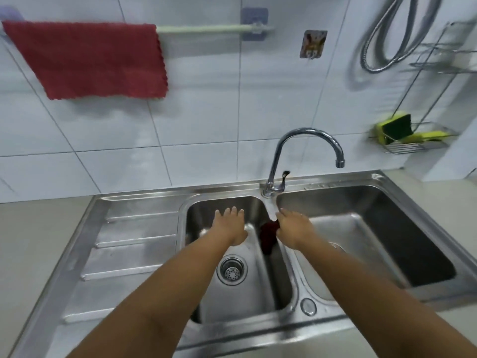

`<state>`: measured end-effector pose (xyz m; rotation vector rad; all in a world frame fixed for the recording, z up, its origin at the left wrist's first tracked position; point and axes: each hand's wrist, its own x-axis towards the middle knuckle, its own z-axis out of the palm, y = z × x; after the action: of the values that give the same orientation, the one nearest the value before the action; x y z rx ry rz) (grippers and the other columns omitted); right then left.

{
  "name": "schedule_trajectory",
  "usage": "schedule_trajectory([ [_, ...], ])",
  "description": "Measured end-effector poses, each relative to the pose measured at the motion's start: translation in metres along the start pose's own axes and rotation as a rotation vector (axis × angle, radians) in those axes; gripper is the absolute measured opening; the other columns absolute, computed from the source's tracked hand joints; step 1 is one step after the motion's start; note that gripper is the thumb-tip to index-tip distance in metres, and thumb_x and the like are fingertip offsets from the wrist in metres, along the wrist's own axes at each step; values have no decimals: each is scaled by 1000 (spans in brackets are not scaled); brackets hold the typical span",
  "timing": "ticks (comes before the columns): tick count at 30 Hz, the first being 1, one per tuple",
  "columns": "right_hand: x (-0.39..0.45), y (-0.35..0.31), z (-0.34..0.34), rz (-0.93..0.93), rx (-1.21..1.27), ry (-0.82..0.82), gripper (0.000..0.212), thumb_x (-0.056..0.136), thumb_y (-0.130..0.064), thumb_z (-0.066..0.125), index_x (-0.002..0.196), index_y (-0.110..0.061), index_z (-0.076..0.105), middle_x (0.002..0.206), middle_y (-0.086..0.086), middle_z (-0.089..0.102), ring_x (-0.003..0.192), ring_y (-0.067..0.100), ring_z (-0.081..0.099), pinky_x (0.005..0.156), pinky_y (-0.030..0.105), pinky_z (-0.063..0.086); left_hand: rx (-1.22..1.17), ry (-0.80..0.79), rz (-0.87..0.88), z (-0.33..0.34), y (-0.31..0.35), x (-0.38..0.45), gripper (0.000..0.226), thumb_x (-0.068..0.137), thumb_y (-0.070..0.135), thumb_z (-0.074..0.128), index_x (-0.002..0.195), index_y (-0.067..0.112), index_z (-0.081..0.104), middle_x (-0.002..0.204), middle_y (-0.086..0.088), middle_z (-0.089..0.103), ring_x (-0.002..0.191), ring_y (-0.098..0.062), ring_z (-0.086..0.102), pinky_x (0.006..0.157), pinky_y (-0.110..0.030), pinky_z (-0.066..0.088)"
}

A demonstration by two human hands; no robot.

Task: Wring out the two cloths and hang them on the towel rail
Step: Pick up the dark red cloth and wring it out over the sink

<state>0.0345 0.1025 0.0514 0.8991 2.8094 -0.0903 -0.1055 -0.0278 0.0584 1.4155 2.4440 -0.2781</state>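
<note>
One red cloth (93,60) hangs spread over the left part of the pale towel rail (214,28) on the tiled wall. A second, dark red wet cloth (268,237) dangles bunched over the left basin of the steel sink (258,293). My right hand (294,226) grips its top end, near the divider between the basins. My left hand (232,224) hovers over the left basin with fingers straight and spread, holding nothing, a little left of the cloth.
A curved chrome tap (307,148) stands behind the divider. The drain strainer (231,271) sits in the left basin; a ribbed drainboard (129,244) lies to the left. A wire rack with green sponges (402,131) and a metal hose (397,34) hang at right.
</note>
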Motion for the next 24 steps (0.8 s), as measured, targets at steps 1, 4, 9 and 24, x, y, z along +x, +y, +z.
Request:
schedule_trajectory([
  [1, 2, 8, 6, -3, 5, -10, 49, 88, -27, 50, 135, -14, 47, 147, 7, 44, 130, 29, 46, 106, 40, 36, -4, -7, 8, 4, 9, 5, 73, 99, 43, 39, 154, 10, 6, 162, -13, 7, 149, -30, 9, 118, -54, 10],
  [4, 8, 24, 23, 0, 35, -42, 47, 87, -26, 51, 133, -16, 49, 144, 6, 47, 128, 29, 47, 104, 41, 38, -31, -20, 31, 17, 31, 22, 72, 99, 40, 41, 154, 10, 7, 162, -13, 9, 149, -30, 11, 118, -54, 11],
  [9, 22, 45, 53, -19, 79, -89, 47, 90, -20, 47, 137, -17, 44, 140, 4, 48, 121, 29, 47, 100, 41, 39, -116, -50, 48, 40, 60, 56, 71, 96, 37, 48, 153, 12, 14, 159, -11, 21, 145, -28, 24, 116, -52, 18],
  [24, 29, 64, 90, 72, 537, 66, 40, 89, -9, 52, 128, -18, 56, 125, 5, 62, 112, 25, 57, 90, 35, 48, -433, 165, -34, 60, 96, 94, 27, 89, 25, 58, 114, 14, 59, 110, -9, 63, 106, -27, 58, 80, -35, 47],
])
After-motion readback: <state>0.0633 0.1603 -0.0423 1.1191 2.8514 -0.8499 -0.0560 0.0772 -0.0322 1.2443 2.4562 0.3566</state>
